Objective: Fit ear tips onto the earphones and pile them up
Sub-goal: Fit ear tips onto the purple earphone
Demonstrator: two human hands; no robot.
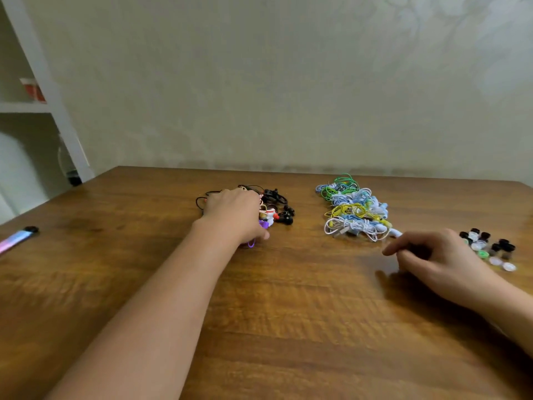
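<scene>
On the wooden table (pixel 259 313) lie two heaps of earphones. My left hand (pixel 235 213) reaches over the dark heap of black, red and purple earphones (pixel 278 206); a purple cord (pixel 251 243) shows under its thumb, and its fingers are hidden behind the back of the hand. The bundled white, blue, yellow and green earphones (pixel 353 212) lie to the right. My right hand (pixel 432 255) rests near that heap with fingers curled, and a white earbud (pixel 395 232) shows just above its fingertips. Loose black, white and green ear tips (pixel 487 248) sit at the far right.
A pink and blue pen-like object (pixel 17 238) lies at the table's left edge. A white shelf unit (pixel 37 111) stands beyond the left corner. The wall runs close behind the table's far edge.
</scene>
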